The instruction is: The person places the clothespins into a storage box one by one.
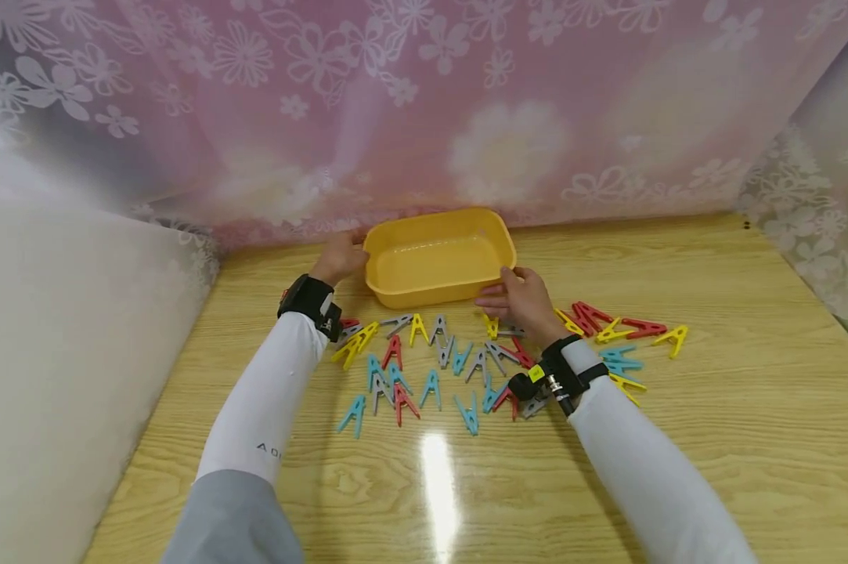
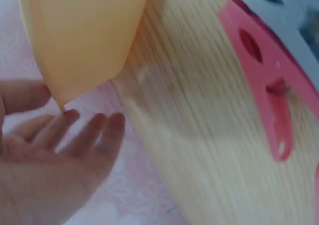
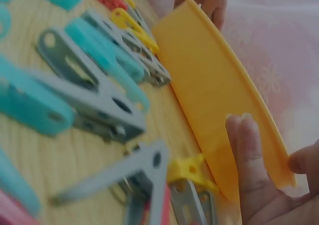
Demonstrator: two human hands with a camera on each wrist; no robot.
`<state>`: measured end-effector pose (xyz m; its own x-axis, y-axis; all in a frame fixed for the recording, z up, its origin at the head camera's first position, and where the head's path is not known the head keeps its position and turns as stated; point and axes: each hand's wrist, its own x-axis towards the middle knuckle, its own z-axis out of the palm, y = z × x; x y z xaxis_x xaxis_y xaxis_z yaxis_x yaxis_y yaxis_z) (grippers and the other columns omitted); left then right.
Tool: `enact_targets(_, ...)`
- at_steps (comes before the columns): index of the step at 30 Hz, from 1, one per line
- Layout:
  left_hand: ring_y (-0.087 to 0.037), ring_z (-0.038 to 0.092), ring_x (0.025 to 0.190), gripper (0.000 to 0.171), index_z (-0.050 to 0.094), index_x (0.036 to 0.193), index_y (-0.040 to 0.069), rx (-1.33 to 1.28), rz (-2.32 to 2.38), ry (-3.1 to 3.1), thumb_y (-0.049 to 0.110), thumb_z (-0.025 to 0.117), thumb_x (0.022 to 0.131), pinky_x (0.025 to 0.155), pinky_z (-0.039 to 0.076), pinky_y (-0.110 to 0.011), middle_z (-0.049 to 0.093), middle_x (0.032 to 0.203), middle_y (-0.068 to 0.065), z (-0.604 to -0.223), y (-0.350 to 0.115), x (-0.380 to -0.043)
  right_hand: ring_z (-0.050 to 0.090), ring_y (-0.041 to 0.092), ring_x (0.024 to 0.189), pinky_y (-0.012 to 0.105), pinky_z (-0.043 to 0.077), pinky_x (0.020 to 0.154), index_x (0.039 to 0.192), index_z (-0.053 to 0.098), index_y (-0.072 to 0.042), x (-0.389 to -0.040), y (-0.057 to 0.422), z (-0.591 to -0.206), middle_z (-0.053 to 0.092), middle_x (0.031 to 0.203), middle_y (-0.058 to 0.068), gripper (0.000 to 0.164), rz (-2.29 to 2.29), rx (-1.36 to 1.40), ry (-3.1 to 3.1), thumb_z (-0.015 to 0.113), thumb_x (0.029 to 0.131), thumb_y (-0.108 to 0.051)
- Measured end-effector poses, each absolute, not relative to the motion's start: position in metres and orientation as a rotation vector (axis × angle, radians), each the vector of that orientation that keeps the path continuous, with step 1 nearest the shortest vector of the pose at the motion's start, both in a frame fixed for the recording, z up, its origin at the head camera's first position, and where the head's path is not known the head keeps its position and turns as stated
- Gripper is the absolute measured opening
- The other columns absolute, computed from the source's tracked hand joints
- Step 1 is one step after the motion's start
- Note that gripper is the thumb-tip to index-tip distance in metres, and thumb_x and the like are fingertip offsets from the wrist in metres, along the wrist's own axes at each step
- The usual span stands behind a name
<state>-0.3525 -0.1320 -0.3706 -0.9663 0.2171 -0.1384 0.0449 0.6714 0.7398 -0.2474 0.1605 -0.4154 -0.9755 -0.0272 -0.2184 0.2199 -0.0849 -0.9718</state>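
Observation:
A yellow plastic basin [image 1: 438,265] stands at the back of the wooden table, with nothing visible inside. My left hand [image 1: 339,258] pinches its rim at the left end. In the left wrist view, the thumb and fingers [image 2: 42,132] meet on either side of the rim. At the front right corner, my right hand [image 1: 528,304] holds the basin. The right wrist view shows its thumb at the rim and its fingers [image 3: 251,150] along the outer wall. Clothespins in several colours, such as a blue one [image 1: 431,388], lie in front of the basin.
More clothespins lie under and beside the right forearm, among them a red one [image 1: 644,327] and a yellow one [image 1: 672,339]. A pink floral cloth [image 1: 395,117] hangs behind the table [image 1: 367,501]. A white surface [image 1: 64,337] borders it on the left.

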Motion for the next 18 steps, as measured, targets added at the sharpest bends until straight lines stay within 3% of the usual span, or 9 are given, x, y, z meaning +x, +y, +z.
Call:
enact_targets(3, -0.035, 0.034, 0.134, 0.062, 0.028, 0.146, -0.005, 0.242, 1.16, 2.589, -0.005, 0.051, 0.088, 0.104, 0.034, -0.041, 0.029, 0.15, -0.021, -0.366, -0.132, -0.35, 0.07, 0.026, 0.082, 0.039, 0.052, 0.076, 0.139, 0.021, 0.003, -0.251, 0.165, -0.416, 0.061, 0.109, 0.027, 0.052, -2.2, 0.249, 1.992, 0.034, 0.105, -0.034)
enact_targets(6, -0.036, 0.041, 0.128, 0.058, 0.036, 0.141, -0.007, 0.261, 1.152, 2.573, -0.003, 0.055, 0.087, 0.101, 0.038, -0.042, 0.037, 0.145, -0.022, -0.364, -0.135, -0.345, 0.07, 0.026, 0.079, 0.04, 0.052, 0.076, 0.125, 0.036, 0.007, -0.255, 0.168, -0.416, 0.067, 0.096, 0.019, 0.048, -2.184, 0.276, 1.984, 0.033, 0.104, -0.037)
enact_targets(9, -0.034, 0.054, 0.11, 0.05, 0.049, 0.132, -0.007, 0.292, 1.099, 2.626, 0.003, 0.061, 0.085, 0.092, 0.046, -0.04, 0.054, 0.127, -0.023, -0.364, -0.137, -0.339, 0.071, 0.023, 0.078, 0.039, 0.052, 0.075, 0.109, 0.047, 0.008, -0.259, 0.169, -0.415, 0.068, 0.085, 0.011, 0.049, -2.145, 0.247, 2.036, 0.03, 0.105, -0.037)
enact_targets(12, -0.03, 0.057, 0.09, 0.037, 0.061, 0.119, -0.004, 0.328, 0.975, 2.739, 0.009, 0.065, 0.084, 0.079, 0.049, -0.036, 0.064, 0.106, -0.019, -0.365, -0.137, -0.334, 0.071, 0.02, 0.077, 0.037, 0.053, 0.074, 0.103, 0.05, 0.006, -0.263, 0.169, -0.414, 0.067, 0.087, 0.01, 0.049, -2.118, 0.22, 2.104, 0.029, 0.105, -0.038)
enact_targets(15, -0.024, 0.051, 0.069, 0.017, 0.066, 0.093, -0.001, 0.359, 0.814, 2.896, 0.016, 0.065, 0.089, 0.062, 0.042, -0.031, 0.059, 0.079, -0.011, -0.366, -0.135, -0.329, 0.071, 0.021, 0.078, 0.036, 0.053, 0.073, 0.104, 0.052, 0.006, -0.267, 0.17, -0.414, 0.066, 0.09, 0.012, 0.051, -2.116, 0.232, 2.125, 0.029, 0.104, -0.04)
enact_targets(18, -0.022, 0.047, 0.063, 0.024, 0.066, 0.084, 0.001, 0.337, 0.741, 3.024, 0.02, 0.06, 0.095, 0.056, 0.038, -0.029, 0.054, 0.071, -0.008, -0.369, -0.134, -0.325, 0.071, 0.02, 0.078, 0.034, 0.053, 0.072, 0.105, 0.054, 0.006, -0.272, 0.169, -0.414, 0.066, 0.087, 0.011, 0.053, -2.115, 0.26, 2.14, 0.029, 0.104, -0.04)
